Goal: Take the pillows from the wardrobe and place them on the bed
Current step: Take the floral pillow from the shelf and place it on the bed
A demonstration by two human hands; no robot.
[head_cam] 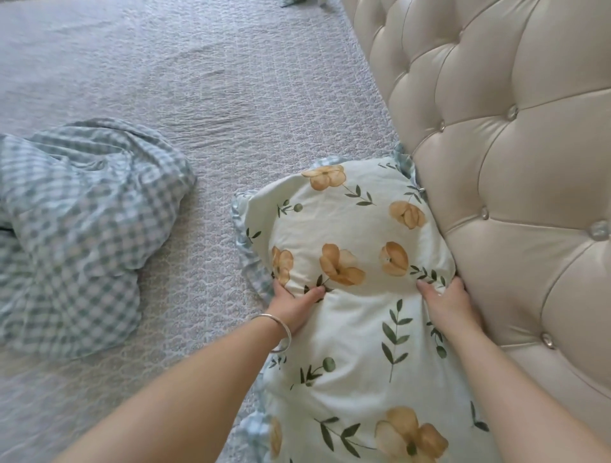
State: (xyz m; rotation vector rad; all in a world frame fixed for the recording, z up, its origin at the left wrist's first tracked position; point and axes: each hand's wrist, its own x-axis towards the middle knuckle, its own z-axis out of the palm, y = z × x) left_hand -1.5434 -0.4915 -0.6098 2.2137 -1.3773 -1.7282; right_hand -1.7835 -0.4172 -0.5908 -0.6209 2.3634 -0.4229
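A pale pillow (350,224) printed with orange flowers and green leaves, with a blue checked frill, lies on the bed (231,99) against the headboard. My left hand (294,305), a silver bangle on its wrist, grips the pillow's left side with the thumb pressed into the cover. My right hand (446,305) holds the pillow's right side, wedged between it and the headboard. A second pillow (82,231) in a blue-and-white checked cover lies on the bed to the left, apart from both hands.
The cream tufted headboard (496,148) with shiny buttons rises along the right. The bed is covered by a light grey quilted spread. A dark item (297,2) peeks in at the top edge.
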